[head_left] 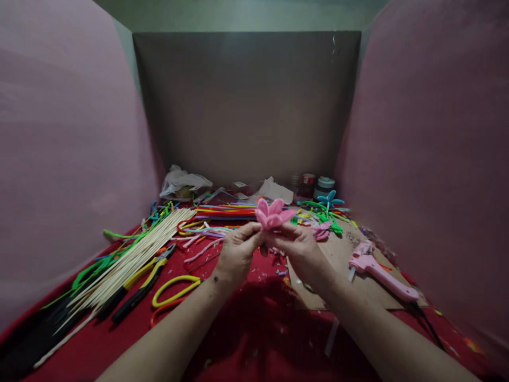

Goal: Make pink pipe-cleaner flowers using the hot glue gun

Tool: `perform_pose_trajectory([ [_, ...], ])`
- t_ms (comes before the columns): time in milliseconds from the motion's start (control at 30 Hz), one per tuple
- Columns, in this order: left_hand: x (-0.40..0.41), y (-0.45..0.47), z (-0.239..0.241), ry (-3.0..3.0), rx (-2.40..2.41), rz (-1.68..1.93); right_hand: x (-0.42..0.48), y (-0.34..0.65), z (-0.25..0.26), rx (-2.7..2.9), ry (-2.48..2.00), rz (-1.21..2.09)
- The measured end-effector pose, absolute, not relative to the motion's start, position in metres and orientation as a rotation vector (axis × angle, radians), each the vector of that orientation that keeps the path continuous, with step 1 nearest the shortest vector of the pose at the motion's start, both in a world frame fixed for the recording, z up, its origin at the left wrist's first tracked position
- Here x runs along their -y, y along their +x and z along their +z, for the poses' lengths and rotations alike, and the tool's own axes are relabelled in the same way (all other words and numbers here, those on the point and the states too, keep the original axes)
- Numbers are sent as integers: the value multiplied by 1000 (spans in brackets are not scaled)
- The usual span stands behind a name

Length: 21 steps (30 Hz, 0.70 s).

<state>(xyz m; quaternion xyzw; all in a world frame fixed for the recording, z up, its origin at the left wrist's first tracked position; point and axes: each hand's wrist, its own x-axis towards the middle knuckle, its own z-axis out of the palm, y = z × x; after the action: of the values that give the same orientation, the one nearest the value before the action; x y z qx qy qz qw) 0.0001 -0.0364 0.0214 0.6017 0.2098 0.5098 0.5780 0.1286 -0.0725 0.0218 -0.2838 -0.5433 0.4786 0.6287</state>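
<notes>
Both hands meet at the middle of the view, raised a little above the tabletop (254,339), which is covered in red cloth. The left hand (237,250) and the right hand (299,247) each pinch the base of a pink pipe-cleaner flower (272,214) between fingertips and thumb, with the looped petals fanning upward and away from the person. The fingertips of the two hands come close together under the bloom; whether they touch each other cannot be told.

To the left lies a long bundle of bamboo skewers (135,254), laid slantwise, with yellow-and-black pliers (143,278) just beside it and a yellow pipe-cleaner loop (175,289) near the left wrist. Straight pipe cleaners (225,212) in many colours lie behind the hands. To the right, a cardboard sheet (342,260) rests on the cloth and carries a pink glue gun (377,271), its nozzle pointing toward the hands. Beyond it stand a blue pipe-cleaner flower (329,200) and a smaller pink flower (321,231) among green stems. Two small jars (316,184) and a crumpled plastic bag (183,183) sit at the foot of a brown cardboard backboard (246,106), with pink panels (59,159) closing in both sides.
</notes>
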Motion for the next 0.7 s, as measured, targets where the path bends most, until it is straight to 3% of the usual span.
perform_pose_trajectory([
  [267,21,-3,25,1078,-439,1224,66,170,37,1007,-926,889],
  [700,15,-2,19,1093,-471,1201,129,214,-3,2098,-1566,433],
])
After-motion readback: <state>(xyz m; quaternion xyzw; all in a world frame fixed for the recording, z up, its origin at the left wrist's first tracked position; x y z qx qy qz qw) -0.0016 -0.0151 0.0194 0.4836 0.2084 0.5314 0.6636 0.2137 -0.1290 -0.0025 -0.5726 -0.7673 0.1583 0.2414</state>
